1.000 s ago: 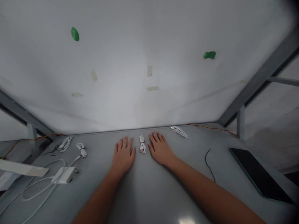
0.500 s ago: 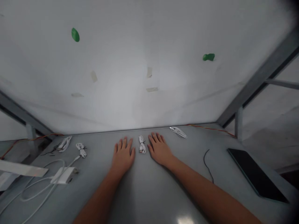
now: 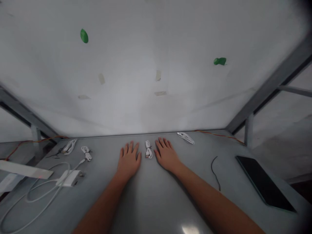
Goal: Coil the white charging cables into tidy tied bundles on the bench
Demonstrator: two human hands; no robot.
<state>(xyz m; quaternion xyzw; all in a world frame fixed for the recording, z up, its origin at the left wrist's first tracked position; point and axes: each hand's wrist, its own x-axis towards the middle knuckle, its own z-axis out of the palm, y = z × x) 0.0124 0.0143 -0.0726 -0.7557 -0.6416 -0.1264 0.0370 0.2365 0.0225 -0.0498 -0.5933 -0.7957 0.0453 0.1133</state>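
Observation:
My left hand [image 3: 129, 159] lies flat on the grey table [image 3: 151, 195], palm down, fingers spread, holding nothing. To its right, my right hand [image 3: 167, 154] rests flat in the same way, also holding nothing. Between the two hands sits a white USB cable [image 3: 148, 150], folded into a bundle and bound with a black tie; neither hand touches it. A second white cable [image 3: 186, 138], coiled in a long loop, lies just beyond my right hand, near the table's back edge.
At left lie a white charger [image 3: 69, 178] with a long cord, a tied white cable [image 3: 86, 153], another coiled cable [image 3: 70, 147] and a white strip [image 3: 26, 169]. At right are a thin black tie [image 3: 214, 174] and a black tablet-like slab [image 3: 264, 182]. Behind stands a white wall [image 3: 131, 110].
The camera view has shifted slightly. Both hands stay flat in place, and the cables have not moved on the table.

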